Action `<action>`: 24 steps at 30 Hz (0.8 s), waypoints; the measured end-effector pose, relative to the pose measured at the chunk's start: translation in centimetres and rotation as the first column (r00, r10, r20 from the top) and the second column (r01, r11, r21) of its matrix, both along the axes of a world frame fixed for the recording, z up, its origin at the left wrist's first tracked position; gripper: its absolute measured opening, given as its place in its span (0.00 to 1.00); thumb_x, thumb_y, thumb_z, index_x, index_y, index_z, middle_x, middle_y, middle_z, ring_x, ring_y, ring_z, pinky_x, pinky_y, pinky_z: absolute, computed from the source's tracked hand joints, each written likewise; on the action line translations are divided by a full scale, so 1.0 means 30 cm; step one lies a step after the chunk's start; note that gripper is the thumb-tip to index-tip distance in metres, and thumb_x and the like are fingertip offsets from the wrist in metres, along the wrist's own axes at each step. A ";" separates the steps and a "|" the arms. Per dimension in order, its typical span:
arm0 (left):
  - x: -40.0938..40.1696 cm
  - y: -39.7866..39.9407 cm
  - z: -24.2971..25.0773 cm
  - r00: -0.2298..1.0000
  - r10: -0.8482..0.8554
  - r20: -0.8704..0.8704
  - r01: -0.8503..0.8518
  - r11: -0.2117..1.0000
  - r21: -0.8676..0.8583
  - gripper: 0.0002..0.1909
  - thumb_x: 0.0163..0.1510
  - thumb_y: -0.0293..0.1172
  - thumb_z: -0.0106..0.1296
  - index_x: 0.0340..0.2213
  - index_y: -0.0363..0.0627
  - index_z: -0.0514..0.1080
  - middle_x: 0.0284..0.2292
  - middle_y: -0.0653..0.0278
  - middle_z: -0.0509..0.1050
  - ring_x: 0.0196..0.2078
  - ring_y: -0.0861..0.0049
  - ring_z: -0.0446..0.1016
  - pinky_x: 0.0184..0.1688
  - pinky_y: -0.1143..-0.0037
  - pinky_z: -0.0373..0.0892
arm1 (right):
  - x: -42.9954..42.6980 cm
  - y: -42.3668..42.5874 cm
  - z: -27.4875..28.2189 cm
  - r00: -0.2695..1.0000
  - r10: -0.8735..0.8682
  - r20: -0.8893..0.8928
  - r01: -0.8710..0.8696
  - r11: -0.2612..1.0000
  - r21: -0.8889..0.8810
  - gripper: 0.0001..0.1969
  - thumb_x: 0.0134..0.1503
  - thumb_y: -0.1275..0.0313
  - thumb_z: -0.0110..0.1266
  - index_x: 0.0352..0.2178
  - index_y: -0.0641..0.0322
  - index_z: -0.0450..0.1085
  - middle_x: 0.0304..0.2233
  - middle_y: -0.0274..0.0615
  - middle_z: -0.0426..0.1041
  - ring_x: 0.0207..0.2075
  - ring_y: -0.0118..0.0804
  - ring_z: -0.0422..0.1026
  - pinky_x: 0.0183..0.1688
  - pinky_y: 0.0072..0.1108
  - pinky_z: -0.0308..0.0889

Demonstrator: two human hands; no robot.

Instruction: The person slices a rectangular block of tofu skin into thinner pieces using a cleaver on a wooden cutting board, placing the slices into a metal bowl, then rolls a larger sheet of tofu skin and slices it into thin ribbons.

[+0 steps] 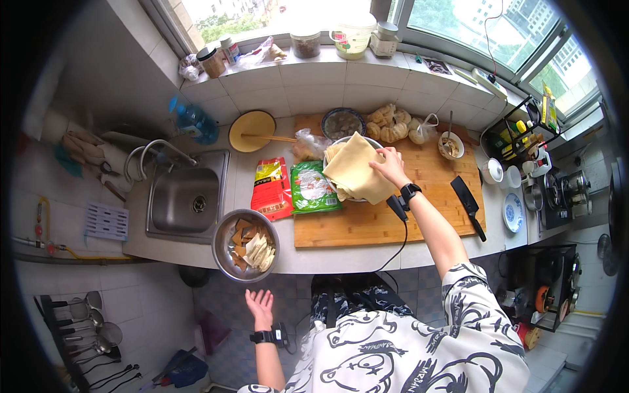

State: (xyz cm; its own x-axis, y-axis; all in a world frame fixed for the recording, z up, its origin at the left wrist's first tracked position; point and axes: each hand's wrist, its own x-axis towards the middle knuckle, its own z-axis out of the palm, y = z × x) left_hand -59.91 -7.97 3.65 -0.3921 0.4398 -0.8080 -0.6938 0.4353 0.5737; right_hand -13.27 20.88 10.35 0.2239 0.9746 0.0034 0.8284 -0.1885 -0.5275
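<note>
My right hand [391,166] grips the right edge of a pale yellow tofu sheet [357,167], which lies over a bowl [376,142] at the left part of the wooden cutting board [344,233]. More pale pieces stick out from under the sheet. My left hand [260,303] is empty, palm up with fingers apart, just below a steel bowl [219,263] at the counter's front edge. That bowl holds brown and cream-coloured cut pieces [258,253]. A green packet [314,186] and a red packet [271,189] lie left of the sheet.
A black cleaver [464,196] lies on the board's right side. Behind stand a patterned bowl [342,123], bagged food [390,123] and a small bowl with a spoon [451,146]. The steel sink [186,201] and a yellow lid with chopsticks [252,130] are at left.
</note>
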 end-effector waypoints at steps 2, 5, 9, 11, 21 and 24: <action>0.044 -0.062 0.021 0.993 -0.110 -0.052 0.107 0.993 -0.056 0.37 0.51 0.52 0.46 0.53 0.37 0.53 0.49 0.49 0.62 0.43 0.59 0.69 0.44 0.66 0.68 | 0.016 0.038 -0.006 0.998 0.046 -0.040 -0.045 0.998 0.032 0.22 0.40 0.63 0.59 0.40 0.57 0.68 0.46 0.45 0.62 0.48 0.47 0.60 0.49 0.32 0.57; 0.099 -0.149 0.055 0.934 -0.328 -0.140 0.311 0.941 -0.132 0.24 0.51 0.47 0.48 0.44 0.43 0.64 0.43 0.55 0.68 0.36 0.67 0.73 0.36 0.71 0.70 | -0.020 0.057 0.000 0.983 0.168 -0.080 -0.168 0.986 0.006 0.22 0.40 0.64 0.60 0.38 0.58 0.67 0.43 0.46 0.64 0.47 0.46 0.61 0.49 0.31 0.58; 0.227 -0.116 0.146 0.800 -0.571 -0.184 0.549 0.820 -0.159 0.17 0.54 0.40 0.47 0.40 0.42 0.68 0.36 0.60 0.73 0.33 0.75 0.74 0.35 0.79 0.69 | -0.034 0.085 -0.016 0.996 0.092 -0.014 -0.088 0.983 0.163 0.35 0.39 0.62 0.61 0.50 0.56 0.58 0.46 0.46 0.63 0.49 0.47 0.60 0.50 0.34 0.57; 0.267 -0.099 0.147 0.607 -0.762 -0.225 0.757 0.641 -0.126 0.16 0.54 0.39 0.47 0.40 0.42 0.68 0.36 0.60 0.73 0.34 0.77 0.73 0.36 0.80 0.68 | -0.051 0.136 -0.009 0.984 0.179 0.025 -0.178 0.983 -0.040 0.35 0.39 0.61 0.63 0.50 0.54 0.59 0.47 0.43 0.63 0.50 0.47 0.59 0.51 0.32 0.57; 0.463 0.117 0.197 0.319 -0.778 -0.542 0.935 0.352 0.044 0.16 0.48 0.29 0.55 0.40 0.37 0.68 0.35 0.58 0.74 0.35 0.74 0.73 0.40 0.76 0.69 | -0.088 -0.090 0.243 0.877 0.326 -0.352 -0.145 0.879 0.454 0.05 0.44 0.84 0.46 0.25 0.69 0.59 0.20 0.46 0.65 0.25 0.25 0.63 0.28 0.21 0.62; 0.570 0.208 0.313 0.359 -0.629 -0.689 0.911 0.398 0.111 0.29 0.45 0.28 0.57 0.49 0.39 0.60 0.46 0.56 0.67 0.45 0.69 0.69 0.46 0.72 0.65 | -0.098 -0.346 0.406 0.805 0.380 -0.455 -0.114 0.852 0.511 0.06 0.46 0.86 0.49 0.26 0.68 0.62 0.24 0.42 0.71 0.29 0.27 0.69 0.34 0.19 0.64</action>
